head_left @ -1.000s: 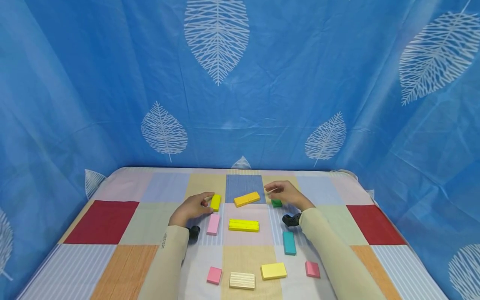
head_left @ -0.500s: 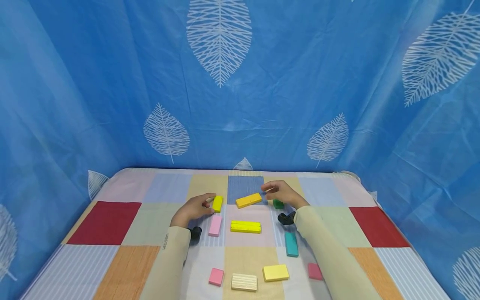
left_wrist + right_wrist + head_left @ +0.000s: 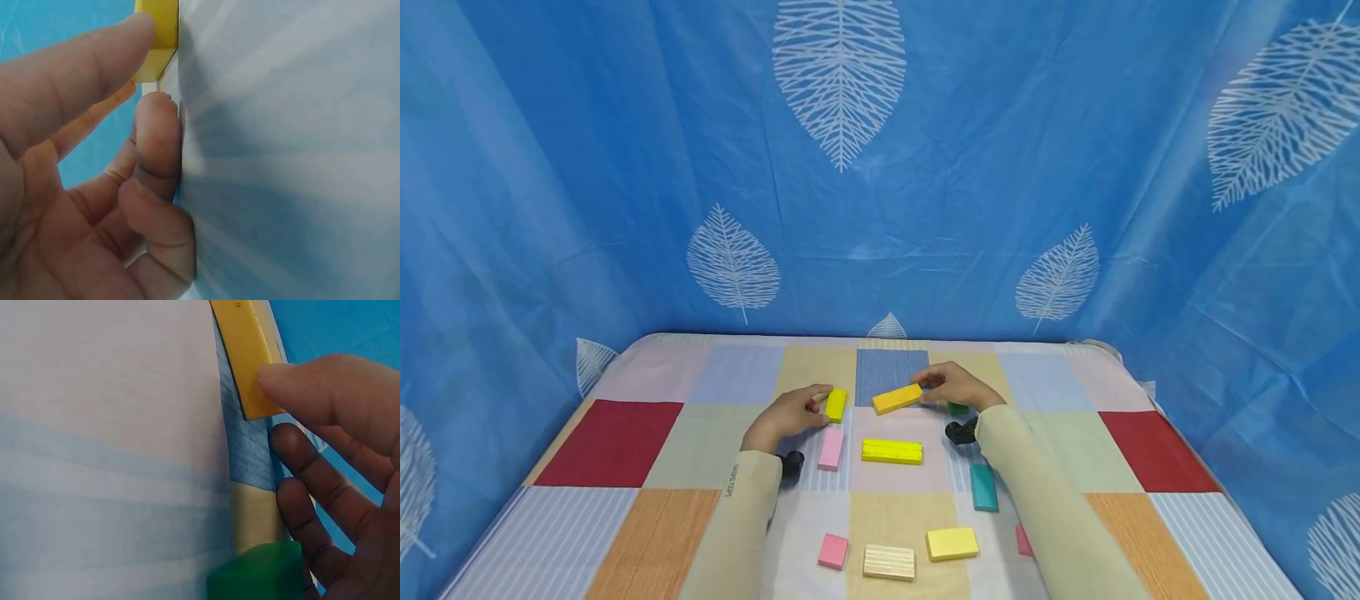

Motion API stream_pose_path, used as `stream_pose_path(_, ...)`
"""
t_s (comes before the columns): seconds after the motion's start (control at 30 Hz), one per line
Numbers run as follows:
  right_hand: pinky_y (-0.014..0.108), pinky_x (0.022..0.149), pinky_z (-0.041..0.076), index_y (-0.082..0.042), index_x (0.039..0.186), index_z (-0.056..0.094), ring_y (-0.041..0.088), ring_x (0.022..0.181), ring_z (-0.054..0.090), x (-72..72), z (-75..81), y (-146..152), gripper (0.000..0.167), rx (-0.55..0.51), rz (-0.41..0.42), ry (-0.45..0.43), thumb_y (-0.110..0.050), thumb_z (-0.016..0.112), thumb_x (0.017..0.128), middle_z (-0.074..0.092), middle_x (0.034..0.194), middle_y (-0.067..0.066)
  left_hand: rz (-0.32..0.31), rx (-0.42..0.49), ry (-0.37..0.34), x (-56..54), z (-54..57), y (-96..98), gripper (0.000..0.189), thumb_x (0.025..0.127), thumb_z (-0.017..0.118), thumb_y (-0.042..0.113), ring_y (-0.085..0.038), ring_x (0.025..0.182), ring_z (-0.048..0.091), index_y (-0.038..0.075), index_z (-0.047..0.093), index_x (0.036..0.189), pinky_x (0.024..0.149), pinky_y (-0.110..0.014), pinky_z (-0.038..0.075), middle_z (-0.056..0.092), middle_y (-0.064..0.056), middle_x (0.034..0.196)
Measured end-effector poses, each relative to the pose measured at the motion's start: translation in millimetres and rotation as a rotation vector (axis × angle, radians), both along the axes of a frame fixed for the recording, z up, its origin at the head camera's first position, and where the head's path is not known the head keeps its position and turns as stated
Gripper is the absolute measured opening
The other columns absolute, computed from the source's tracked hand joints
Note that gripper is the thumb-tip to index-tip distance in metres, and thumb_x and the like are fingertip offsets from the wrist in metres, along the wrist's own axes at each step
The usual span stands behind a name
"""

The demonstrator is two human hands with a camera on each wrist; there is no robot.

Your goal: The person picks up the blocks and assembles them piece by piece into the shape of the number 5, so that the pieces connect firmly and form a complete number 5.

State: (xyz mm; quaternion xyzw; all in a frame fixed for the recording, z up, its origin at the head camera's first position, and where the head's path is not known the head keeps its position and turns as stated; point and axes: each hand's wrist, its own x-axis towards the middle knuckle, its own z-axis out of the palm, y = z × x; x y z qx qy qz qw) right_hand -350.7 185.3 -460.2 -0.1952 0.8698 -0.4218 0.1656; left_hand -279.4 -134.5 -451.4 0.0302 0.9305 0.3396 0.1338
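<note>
Orange block (image 3: 897,399): newly reached, right end pinched by right hand (image 3: 958,386).
Yellow block (image 3: 836,405): pinched by left hand (image 3: 787,419), unmoved; both hands now seem engaged.

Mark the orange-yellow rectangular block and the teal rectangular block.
Orange-yellow rectangular block (image 3: 896,398): head view, middle of top face.
Teal rectangular block (image 3: 983,486): head view, middle of top face.

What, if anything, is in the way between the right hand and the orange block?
Nothing visible. The right hand touches the right-hand end of the orange block. The green block lies close by, toward the wrist, not between them.
</note>
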Motion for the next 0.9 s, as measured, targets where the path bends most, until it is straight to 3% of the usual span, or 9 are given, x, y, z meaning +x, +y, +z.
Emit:
stream_pose_path(0.43,0.052,0.109,0.052,0.007,0.125,0.074,0.041,0.126,0.065,1.6,-0.7,-3.1,0.029,0.063,-0.053,0.038,0.0,0.077,0.097,0.072,0.128,0.022,-0.01,0.007,0.002,-2.0,-2.0,-1.0,0.062,0.101,0.075,0.008,-0.029,0.102,0.056,0.01,0.053,0.159,0.093,-0.044,0.049,0.062,-0.01,0.106)
stream_pose_path(0.73,0.049,0.105,0.053,0.002,0.116,0.078,0.03,0.107,0.067,9.3,2.0,-6.5,0.025,0.115,-0.138,0.054,-0.006,0.084,0.093,0.075,0.115,0.015,-0.008,0.019,-0.001,-1.1,-1.3,-1.2,0.063,0.101,0.075,0.007,-0.03,0.103,0.056,0.009,0.053,0.16,0.094,-0.045,0.049,0.062,-0.01,0.106)
stream_pose_path(0.9,0.048,0.102,0.054,0.001,0.114,0.079,0.026,0.102,0.065,14.2,2.6,-6.5,0.025,0.121,-0.145,0.065,-0.008,0.085,0.092,0.075,0.111,0.012,-0.011,0.02,-0.001,-0.8,-0.4,-1.6,0.063,0.101,0.075,0.007,-0.031,0.105,0.056,0.01,0.053,0.16,0.098,-0.047,0.05,0.063,-0.011,0.11)
